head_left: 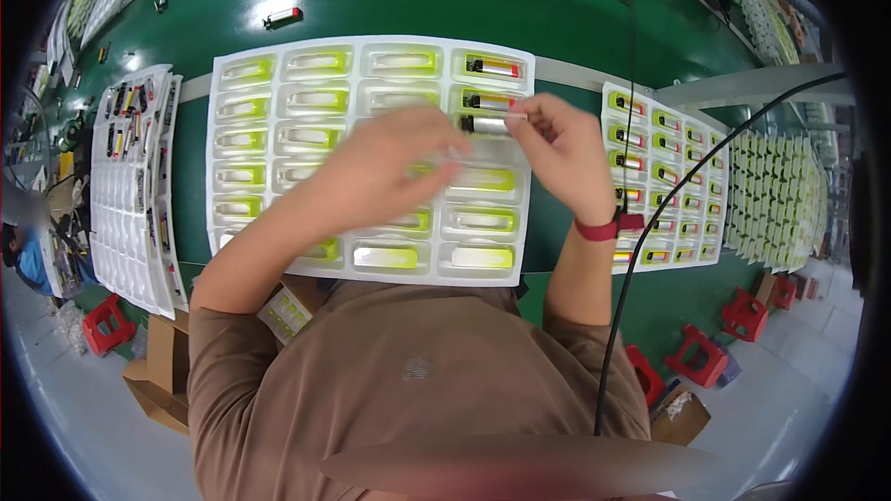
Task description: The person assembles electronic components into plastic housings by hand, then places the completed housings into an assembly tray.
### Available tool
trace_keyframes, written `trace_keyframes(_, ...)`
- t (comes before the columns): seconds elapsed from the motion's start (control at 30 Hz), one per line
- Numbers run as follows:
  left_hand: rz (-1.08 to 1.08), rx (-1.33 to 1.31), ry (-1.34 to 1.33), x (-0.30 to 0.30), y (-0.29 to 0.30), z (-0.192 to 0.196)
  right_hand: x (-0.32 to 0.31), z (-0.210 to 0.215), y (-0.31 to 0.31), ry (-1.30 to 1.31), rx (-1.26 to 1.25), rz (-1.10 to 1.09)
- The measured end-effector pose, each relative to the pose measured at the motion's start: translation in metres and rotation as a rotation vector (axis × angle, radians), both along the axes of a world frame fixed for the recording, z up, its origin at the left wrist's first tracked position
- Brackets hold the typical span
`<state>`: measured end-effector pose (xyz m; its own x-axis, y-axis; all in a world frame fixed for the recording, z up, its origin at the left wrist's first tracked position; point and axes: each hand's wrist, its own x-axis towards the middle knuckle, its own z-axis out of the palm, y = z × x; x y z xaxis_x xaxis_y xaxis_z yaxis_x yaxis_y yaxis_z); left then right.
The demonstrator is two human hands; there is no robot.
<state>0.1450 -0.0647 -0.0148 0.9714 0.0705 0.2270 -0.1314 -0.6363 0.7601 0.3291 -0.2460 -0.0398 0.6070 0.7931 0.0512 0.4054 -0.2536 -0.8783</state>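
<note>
A white moulded tray (531,176) lies in front of me, its pockets lined with pale pieces that are yellow-green at one end. In two right-column pockets sit small battery units, the upper battery unit (492,66) with a black end and a red-yellow band. Just below them my right hand (561,144) pinches the end of a silvery battery unit (487,125) with a black tip, at a pocket of the same column. My left hand (399,162) hovers over the tray's middle, smeared by motion, so its grip is unclear. It hides several pockets.
Stacked white trays (130,213) with loose battery units stand at left; a filled tray (664,176) lies at right. Loose battery units, including a red-tipped battery unit (283,18), lie on the green table (371,0). A black cable (640,250) hangs close to my right arm.
</note>
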Motion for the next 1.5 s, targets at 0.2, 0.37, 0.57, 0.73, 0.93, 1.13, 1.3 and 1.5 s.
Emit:
trace_keyframes(0.2, -0.092, 0.372, 0.086, 0.000, -0.031, -0.043, 0.002, -0.016, 0.004, -0.375, -0.048, 0.104)
trace_keyframes(0.37, -0.071, 0.448, 0.054, -0.004, -0.032, -0.052, 0.013, 0.027, 0.105, -0.476, 0.069, 0.364)
trace_keyframes(0.57, -0.029, 0.171, 0.014, -0.009, -0.020, -0.018, 0.016, -0.049, 0.313, -0.676, 0.032, 0.709)
trace_keyframes(0.73, 0.173, -0.561, 0.283, -0.052, -0.004, -0.014, 0.003, -0.108, 0.351, -0.770, -0.135, 0.559)
trace_keyframes(0.93, 0.362, -1.329, 0.205, -0.078, 0.036, -0.035, 0.050, -0.051, 0.319, -0.701, 0.096, 0.440)
trace_keyframes(1.13, 0.394, -1.438, 0.094, -0.054, 0.054, -0.016, 0.025, 0.036, 0.139, -0.031, 0.365, 0.373)
trace_keyframes(1.3, 0.463, -1.216, 0.045, -0.038, 0.048, -0.017, -0.017, 0.049, 0.091, -0.222, 0.357, 0.498)
trace_keyframes(1.5, 0.455, -1.064, 0.137, -0.037, 0.048, -0.014, -0.015, 0.036, 0.097, -0.364, 0.292, 0.454)
